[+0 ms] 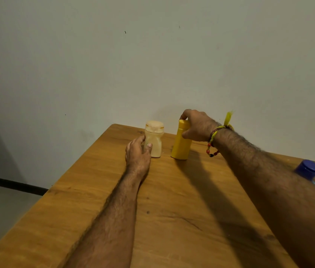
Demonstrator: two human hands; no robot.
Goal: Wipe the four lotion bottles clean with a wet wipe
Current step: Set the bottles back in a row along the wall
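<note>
Plain grey-white wall (152, 55) is being seen behind a wooden worktop (172, 209), w/ a dark skirting strip (13, 184) low on the wall to the worktop's left. Two lotion bottles are being kept upright near the worktop's far edge, close to the wall. Cream bottle (155, 140) is being held by the left hand (138, 151): grip clamped on it, fingers curled round its far-left side & thumb pressed on its front. Just right of the cream bottle, apart from it, a yellow bottle (181, 144) is being gripped by the right hand (197, 125), fingers curled over its cap & upper body. A thread & bead wristband (217, 132) is being worn on the right wrist. Well right of the yellow bottle, a blue-capped bottle (308, 169) is being partly hidden by the right forearm.
</note>
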